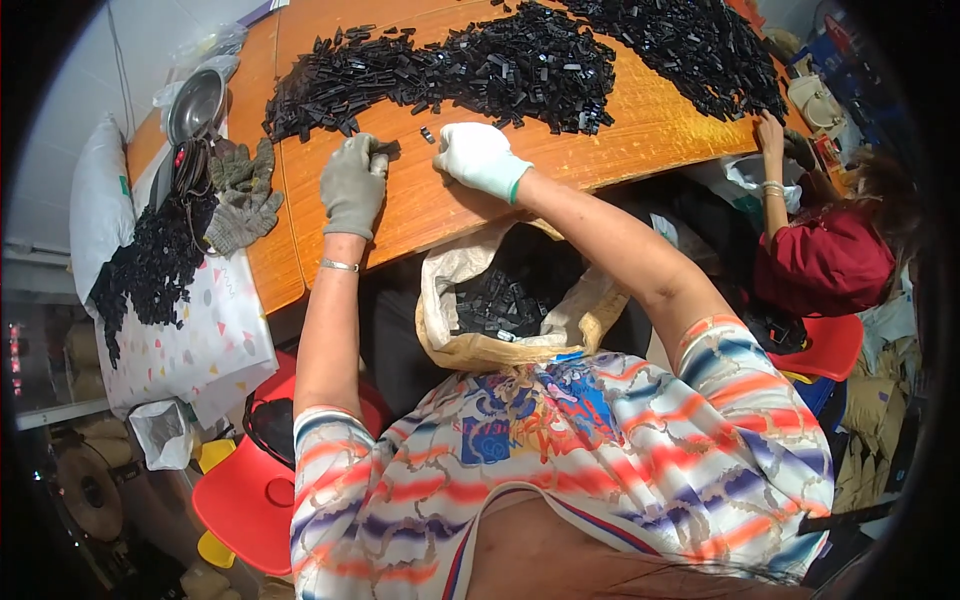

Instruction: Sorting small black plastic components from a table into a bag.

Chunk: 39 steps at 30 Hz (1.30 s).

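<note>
My left hand [352, 187], in a grey knit glove, is closed at the table's near side. A small black plastic piece [388, 149] shows at its thumb and fingertips. My right hand [482, 162] wears a white glove with a green cuff edge. Its fingers are curled together, and whatever they may hold is hidden. Just left of them, a single black piece [427, 135] lies on the wood. Beyond both hands spreads a long heap of black plastic pieces [500, 68]. Below the table edge, in front of my body, an open sack [440, 335] contains more such pieces.
The orange-brown wooden table [660, 150] carries a second black heap [690, 55] at far right, where a co-worker's hand [770, 130] reaches. Left are spare gloves [240, 195], a metal bowl [196, 105] and black pieces on a patterned sheet [215, 335]. Red chairs [235, 500] stand nearby.
</note>
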Each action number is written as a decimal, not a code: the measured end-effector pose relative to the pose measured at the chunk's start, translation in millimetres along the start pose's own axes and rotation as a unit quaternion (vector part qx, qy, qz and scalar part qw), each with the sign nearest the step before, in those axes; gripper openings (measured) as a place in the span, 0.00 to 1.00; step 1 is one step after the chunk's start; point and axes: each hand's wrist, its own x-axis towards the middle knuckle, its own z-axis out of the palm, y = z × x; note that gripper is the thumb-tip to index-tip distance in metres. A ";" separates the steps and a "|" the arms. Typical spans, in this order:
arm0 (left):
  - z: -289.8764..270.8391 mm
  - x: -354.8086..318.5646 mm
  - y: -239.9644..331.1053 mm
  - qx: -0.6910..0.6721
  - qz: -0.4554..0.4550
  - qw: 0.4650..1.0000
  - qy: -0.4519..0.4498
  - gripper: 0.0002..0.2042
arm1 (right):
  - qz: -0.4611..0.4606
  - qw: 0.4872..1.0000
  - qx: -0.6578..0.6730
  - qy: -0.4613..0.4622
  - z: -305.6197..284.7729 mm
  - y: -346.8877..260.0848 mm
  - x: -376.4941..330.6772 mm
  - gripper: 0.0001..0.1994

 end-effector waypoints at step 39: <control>-8.1 -68.4 33.8 -0.805 -0.181 0.565 0.003 0.12 | 0.053 0.933 0.357 -0.012 -37.0 -67.6 -38.0 0.14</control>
